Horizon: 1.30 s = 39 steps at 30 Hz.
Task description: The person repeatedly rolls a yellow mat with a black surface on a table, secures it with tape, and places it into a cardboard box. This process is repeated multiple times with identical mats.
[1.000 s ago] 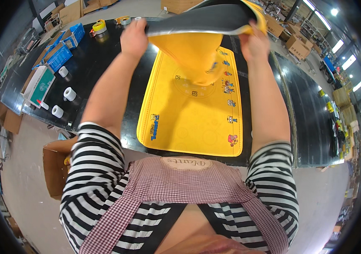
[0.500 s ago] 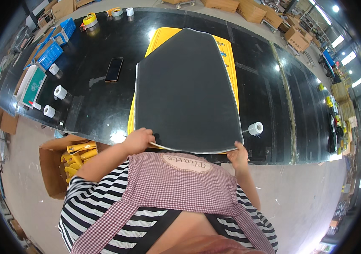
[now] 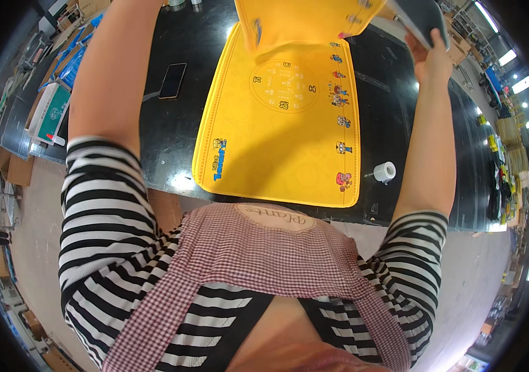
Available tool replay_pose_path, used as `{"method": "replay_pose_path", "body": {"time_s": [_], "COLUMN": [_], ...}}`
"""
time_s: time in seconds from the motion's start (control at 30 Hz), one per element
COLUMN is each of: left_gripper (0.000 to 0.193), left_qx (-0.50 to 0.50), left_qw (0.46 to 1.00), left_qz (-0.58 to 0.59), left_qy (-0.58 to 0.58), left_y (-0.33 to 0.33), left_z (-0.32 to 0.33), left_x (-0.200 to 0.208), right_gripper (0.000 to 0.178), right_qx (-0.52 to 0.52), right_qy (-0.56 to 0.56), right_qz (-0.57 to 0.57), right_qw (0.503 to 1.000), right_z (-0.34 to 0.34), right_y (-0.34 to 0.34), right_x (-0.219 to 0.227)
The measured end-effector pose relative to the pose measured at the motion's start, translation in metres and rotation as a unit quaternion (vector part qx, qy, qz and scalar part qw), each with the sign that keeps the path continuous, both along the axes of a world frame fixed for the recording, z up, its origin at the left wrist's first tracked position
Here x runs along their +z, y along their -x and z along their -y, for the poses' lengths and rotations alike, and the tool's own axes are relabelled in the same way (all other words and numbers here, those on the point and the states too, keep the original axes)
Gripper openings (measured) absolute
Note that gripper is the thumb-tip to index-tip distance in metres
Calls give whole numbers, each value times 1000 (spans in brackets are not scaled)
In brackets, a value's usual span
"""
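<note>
A yellow mat (image 3: 277, 161) with cartoon figures along its side and a printed circle lies flat on the black table. Above its far end, a second yellow mat (image 3: 308, 28) hangs lifted and curled, its dark grey back (image 3: 418, 17) turned outward at the right. My right hand (image 3: 433, 60) is raised and closed on the edge of this lifted mat. My left arm reaches up past the top edge, so my left hand is out of sight.
On the black table (image 3: 171, 133) lie a phone (image 3: 172, 80) at the left and a white roll (image 3: 384, 172) right of the flat mat. A green-and-white box (image 3: 52, 111) and blue boxes (image 3: 75, 65) stand at the far left.
The upper mat, which lay grey side up with both hands at its near edge, is now raised off the table. Both arms have moved up and away, uncovering the yellow mat beneath.
</note>
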<state>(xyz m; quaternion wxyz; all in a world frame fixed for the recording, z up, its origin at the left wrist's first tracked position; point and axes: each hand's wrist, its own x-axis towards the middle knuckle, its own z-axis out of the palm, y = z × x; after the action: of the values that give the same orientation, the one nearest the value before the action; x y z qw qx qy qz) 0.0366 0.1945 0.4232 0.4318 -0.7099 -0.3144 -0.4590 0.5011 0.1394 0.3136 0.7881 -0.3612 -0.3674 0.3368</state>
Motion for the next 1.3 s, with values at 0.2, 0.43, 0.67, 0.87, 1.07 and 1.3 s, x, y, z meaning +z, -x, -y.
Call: {"method": "replay_pose_path", "body": {"time_s": [0.2,0.43,0.67,0.87,1.07,1.3], "left_gripper": [31,21,20,28,43,35], "left_qx": [-47,-101,-100,-106,70,161], "left_qw": [974,826,731,650,647,710], "left_qz": [-77,-90,-110,-47,49,0], "left_qy": [207,547,666,751,758,685], "left_y": [51,64,83,84,64,36], "left_z": [60,193,234,216,178,160], "left_x": [-217,-394,-400,-390,-388,-368], "right_gripper": [36,32,39,32,36,56], "right_qx": [2,26,83,170,104,-60], "right_qy": [276,466,578,572,328,138], "right_qz": [26,81,149,35,-336,742], "right_qw": [961,881,798,802,877,654], "right_z": [93,226,276,288,249,208], "right_y": [27,21,44,47,41,135], "right_x": [-136,-332,-313,-299,-316,-266]}}
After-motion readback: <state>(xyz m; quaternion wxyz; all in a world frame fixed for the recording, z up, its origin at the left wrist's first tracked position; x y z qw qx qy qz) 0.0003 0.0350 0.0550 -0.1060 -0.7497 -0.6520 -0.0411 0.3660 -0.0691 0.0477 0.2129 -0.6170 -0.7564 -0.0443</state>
